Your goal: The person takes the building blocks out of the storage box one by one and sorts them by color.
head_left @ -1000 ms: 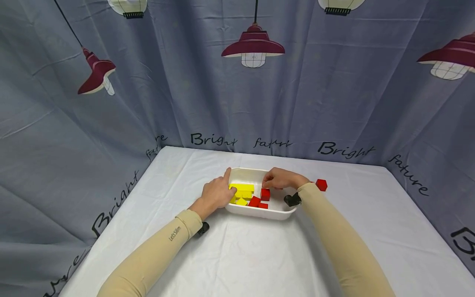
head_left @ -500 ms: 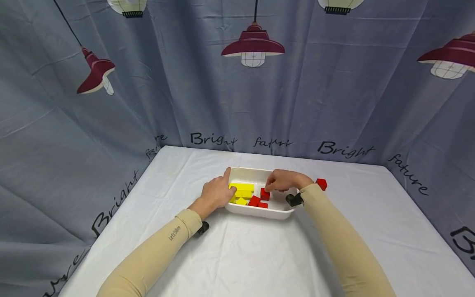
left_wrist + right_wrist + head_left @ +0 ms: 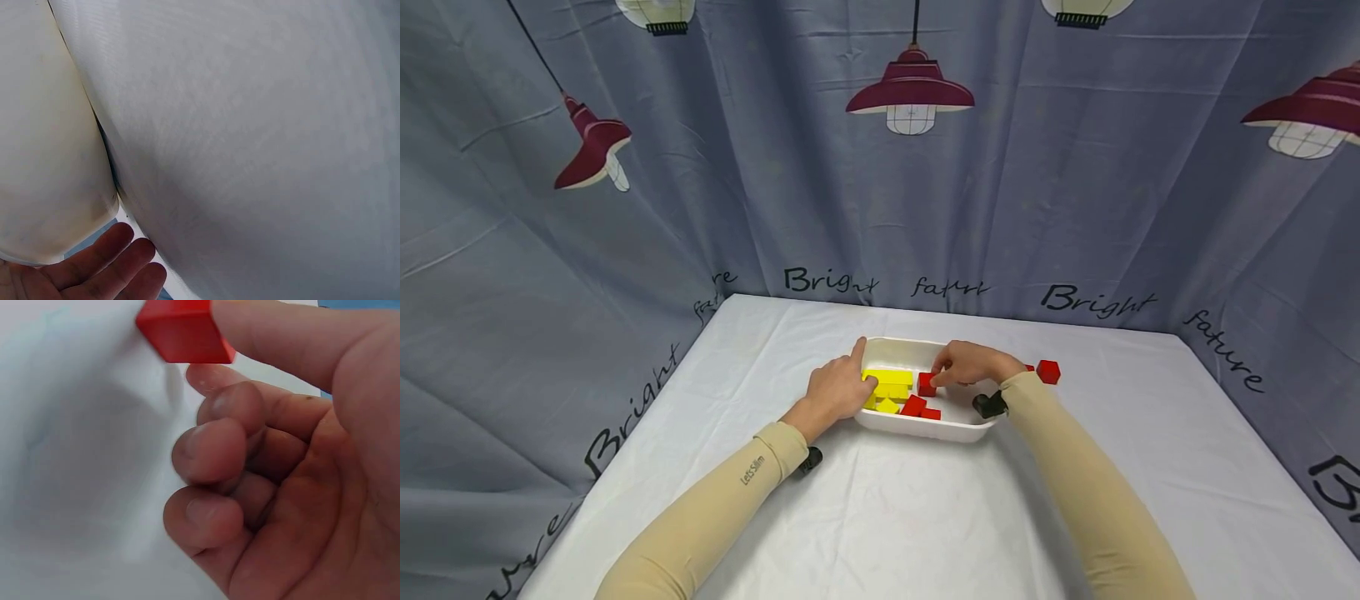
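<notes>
A white rectangular tray (image 3: 917,426) stands mid-table in the head view. My left hand (image 3: 838,390) holds its left side, thumb over the rim and index finger pointing along the edge; in the left wrist view several fingers (image 3: 112,269) lie along the outside of the wall. Inside the tray my right hand (image 3: 973,363) pinches a red block (image 3: 927,384) between thumb and index finger. The right wrist view shows that thumb against the block, with the other fingers curled. Yellow blocks (image 3: 893,378) fill the tray's left part. Two red blocks (image 3: 913,406) lie near its front wall.
Right of the tray, a red block (image 3: 1048,372) lies on the white tablecloth (image 3: 917,517), with another red piece (image 3: 1030,367) mostly hidden by the right wrist. A grey curtain (image 3: 820,208) with printed lamps and lettering surrounds the table.
The red block at my right fingers has shifted left and slightly away, toward the yellow blocks. My right hand moved a little right, then back left. The left hand stays in place.
</notes>
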Motion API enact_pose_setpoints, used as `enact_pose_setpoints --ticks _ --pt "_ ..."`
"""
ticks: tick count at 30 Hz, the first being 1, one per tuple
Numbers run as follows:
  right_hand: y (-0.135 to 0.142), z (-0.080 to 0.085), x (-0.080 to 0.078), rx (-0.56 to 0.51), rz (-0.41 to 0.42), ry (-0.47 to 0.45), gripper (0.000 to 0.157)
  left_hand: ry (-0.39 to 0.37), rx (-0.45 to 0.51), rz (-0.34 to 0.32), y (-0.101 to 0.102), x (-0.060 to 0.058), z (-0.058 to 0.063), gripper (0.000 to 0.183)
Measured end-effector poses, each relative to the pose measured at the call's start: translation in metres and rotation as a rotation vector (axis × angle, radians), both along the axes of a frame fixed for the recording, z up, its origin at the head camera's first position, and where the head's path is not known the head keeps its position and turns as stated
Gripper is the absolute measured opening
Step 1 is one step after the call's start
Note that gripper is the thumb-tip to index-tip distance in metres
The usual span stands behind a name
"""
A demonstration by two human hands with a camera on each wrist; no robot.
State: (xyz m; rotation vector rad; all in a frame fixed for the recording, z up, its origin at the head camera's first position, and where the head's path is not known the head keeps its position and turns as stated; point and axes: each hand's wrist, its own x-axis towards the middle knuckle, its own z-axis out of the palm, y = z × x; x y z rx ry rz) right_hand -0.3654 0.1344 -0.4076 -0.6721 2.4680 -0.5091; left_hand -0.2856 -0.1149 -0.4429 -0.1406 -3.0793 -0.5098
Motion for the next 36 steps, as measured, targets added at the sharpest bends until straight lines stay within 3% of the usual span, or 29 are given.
enact_pose_setpoints --ticks 24,36 --pt "-0.0006 -0.0073 -0.0078 -0.143 -0.062 -0.021 0.028 0.01 -0.008 0.005 -0.0005 -0.0024 0.0049 0.076" --pt "-0.0006 -0.0097 -0.0075 -0.122 -0.059 -0.001 0.022 -0.019 -0.007 0.011 0.0005 -0.0021 -0.0002 0.077"
